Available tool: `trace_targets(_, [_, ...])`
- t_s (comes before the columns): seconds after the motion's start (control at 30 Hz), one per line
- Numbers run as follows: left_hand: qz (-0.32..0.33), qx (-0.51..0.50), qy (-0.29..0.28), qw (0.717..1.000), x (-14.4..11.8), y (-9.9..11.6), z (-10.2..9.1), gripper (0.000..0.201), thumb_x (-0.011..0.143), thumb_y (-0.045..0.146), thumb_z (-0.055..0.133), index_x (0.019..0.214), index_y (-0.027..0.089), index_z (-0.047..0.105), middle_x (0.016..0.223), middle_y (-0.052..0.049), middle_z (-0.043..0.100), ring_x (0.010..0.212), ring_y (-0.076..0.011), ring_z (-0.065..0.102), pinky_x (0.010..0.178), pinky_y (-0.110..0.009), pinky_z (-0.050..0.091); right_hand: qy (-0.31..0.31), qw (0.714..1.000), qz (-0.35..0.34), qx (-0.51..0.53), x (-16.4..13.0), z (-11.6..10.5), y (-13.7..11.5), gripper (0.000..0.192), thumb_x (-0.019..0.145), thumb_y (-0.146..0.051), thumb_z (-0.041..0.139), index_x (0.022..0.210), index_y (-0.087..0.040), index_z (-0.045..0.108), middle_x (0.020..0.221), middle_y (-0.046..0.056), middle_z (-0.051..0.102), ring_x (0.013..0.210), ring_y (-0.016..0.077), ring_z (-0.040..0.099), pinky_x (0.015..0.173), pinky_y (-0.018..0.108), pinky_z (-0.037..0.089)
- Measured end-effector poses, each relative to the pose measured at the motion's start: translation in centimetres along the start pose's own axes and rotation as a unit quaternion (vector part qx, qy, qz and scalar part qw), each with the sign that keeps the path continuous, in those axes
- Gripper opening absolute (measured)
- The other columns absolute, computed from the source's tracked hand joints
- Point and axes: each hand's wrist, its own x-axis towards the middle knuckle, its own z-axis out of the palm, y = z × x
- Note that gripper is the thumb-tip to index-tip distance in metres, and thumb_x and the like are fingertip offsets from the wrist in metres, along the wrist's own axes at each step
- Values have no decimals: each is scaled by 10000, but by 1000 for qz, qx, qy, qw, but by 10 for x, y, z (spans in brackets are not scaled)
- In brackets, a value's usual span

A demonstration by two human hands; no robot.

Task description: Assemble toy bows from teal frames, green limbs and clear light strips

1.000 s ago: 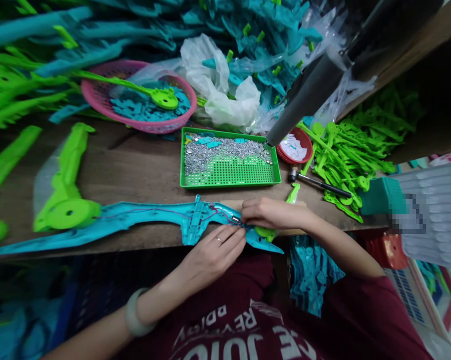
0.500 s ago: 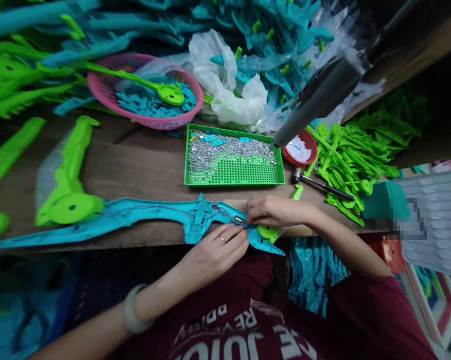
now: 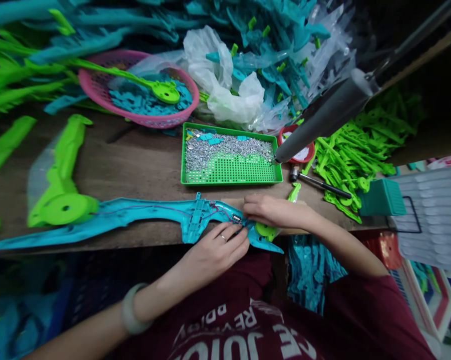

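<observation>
Near edge of the tabletop (image 3: 127,165): wired blue shell (image 3: 146,211) under two hands

The shell lies lengthwise along the near edge. At its left stretch, a green part (image 3: 62,185) overlaps it, and a wire (image 3: 165,207) meets that part's disc; dragging the green part could tug the wire loose. The left hand (image 3: 213,248) rests fingertips on the shell beside the small silver parts (image 3: 236,219); too heavy a press could tip the shell, since its right end juts past the near edge. The right hand (image 3: 272,211) has its fingers bunched just beyond those parts. I cannot tell what either hand grasps, if anything: the fingertips are hidden. A slip there might dislodge the silver parts or pinch the wire.

Compared with a second ago, shell and hands keep nearly the same arrangement. Farther right, the grey tool's (image 3: 323,115) tip appears lower against the green tray's (image 3: 240,172) right edge, and the tool covers more of the red basket (image 3: 280,139).
</observation>
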Motion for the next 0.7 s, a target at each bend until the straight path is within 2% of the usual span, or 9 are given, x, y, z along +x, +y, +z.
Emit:
trace_targets(0.17, [11,4,8,1000,-1,-1,1,196,954,132,525,1046,157,696,1144,-66,745,1044,-242,658,993,-403,501,-14,999,-6,-50,1,0,-2,147,1037,-212,475,1001,-145,601,968,56,586,853,160,555,767,281,475])
trace_targets(0.37, [4,2,-2,1000,-4,0,3,218,953,148,533,1095,158,698,1244,-89,720,1110,-256,644,1027,-425,489,-39,993,-8,-110,5,0,-8,165,1034,-168,446,1012,-128,605,999,92,609,889,187,557,774,299,479])
trace_targets(0.6, [-3,-7,9,1000,-3,3,6,204,940,134,546,1075,133,699,1199,-90,739,1082,-274,649,986,-437,506,1,999,-7,-37,0,10,-1,206,1049,-241,443,1025,-108,598,974,91,603,882,173,554,810,294,485])
trace_targets(0.7, [-13,-18,13,1000,-4,4,8,218,928,125,550,1087,118,699,1217,-102,734,1107,-284,641,996,-446,506,16,998,-12,-52,0,14,2,230,1059,-220,400,1017,-113,599,990,94,600,892,174,543,812,298,478])
